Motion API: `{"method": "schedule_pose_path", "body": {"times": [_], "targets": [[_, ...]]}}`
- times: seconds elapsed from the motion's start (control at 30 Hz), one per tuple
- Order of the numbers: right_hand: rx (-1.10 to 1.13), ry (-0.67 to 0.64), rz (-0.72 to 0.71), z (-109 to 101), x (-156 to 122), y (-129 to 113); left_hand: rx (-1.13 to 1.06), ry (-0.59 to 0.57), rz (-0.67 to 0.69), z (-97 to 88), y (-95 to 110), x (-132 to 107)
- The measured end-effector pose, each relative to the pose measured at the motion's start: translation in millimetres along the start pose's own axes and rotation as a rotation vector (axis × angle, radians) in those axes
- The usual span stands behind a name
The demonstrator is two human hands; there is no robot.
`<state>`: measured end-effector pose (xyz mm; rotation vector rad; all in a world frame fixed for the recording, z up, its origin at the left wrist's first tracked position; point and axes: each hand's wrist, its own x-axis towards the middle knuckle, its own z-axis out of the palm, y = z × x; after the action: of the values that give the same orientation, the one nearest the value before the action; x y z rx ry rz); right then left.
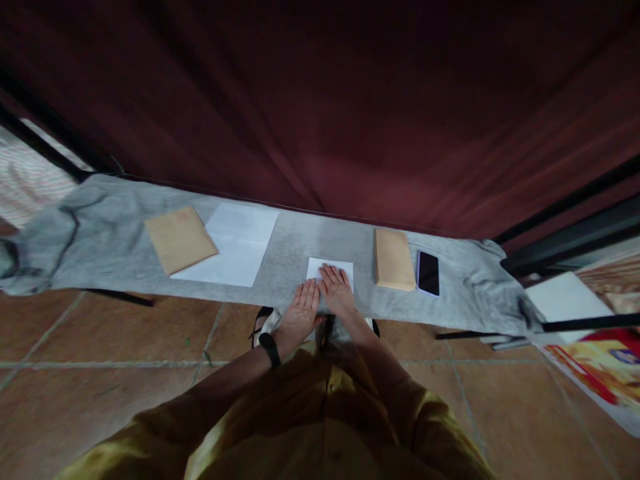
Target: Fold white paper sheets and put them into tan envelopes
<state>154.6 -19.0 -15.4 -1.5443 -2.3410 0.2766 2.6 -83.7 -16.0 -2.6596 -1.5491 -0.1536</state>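
- Left hand (303, 305) flat, fingers together at near edge of folded paper (313, 267)
- Right hand (337, 289) flat on paper, fingers slightly spread
- Envelopes (394, 260) beside phone (429, 273)

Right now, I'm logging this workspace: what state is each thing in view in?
Left hand: open, fingers extended
Right hand: open, flat on the small white paper
Small white paper: flat, partly covered
Large white paper: flat, partly covered
Left brown paper: flat, overlapping the large white paper
Right brown paper: flat
Phone: face up, screen dark
Gray cloth: spread out, rumpled at both ends
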Motion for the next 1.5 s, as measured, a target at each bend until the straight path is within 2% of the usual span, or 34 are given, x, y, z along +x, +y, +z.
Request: {"method": "schedule_pose_path", "body": {"times": [0.1,0.2,0.37,0.87,1.1,1.27,1.4,1.5], "targets": [[0.033,-0.062,-0.147,-1.2,0.9,-4.1,0.009,-0.045,0.028,-0.6,-1.1,1.5],[0.046,-0.096,-0.209,-0.3,6.1,-7.4,0.008,-0.083,0.027,0.1,-0.7,2.5],[0.032,-0.109,-0.195,1.2,17.8,-6.4,0.007,-0.115,0.033,2.3,0.4,3.6],[-0.008,-0.101,-0.118,-0.1,40.1,-6.4,-0.039,-0.108,0.007,4.0,-0.4,5.7],[-0.01,-0.042,-0.071,-7.1,19.2,2.5,-0.03,0.013,0.001,-5.8,-6.1,7.7],[-0.079,0.003,-0.012,-9.3,-0.6,19.8,-0.068,0.099,-0.066,-17.7,-10.3,33.3],[-0.122,0.028,-0.007,-7.9,-5.6,24.0,-0.086,0.132,-0.115,-13.3,-12.9,56.1],[-0.149,0.055,0.027,-5.1,-8.1,26.0,-0.099,0.119,-0.154,-4.0,-16.7,61.8]]}}
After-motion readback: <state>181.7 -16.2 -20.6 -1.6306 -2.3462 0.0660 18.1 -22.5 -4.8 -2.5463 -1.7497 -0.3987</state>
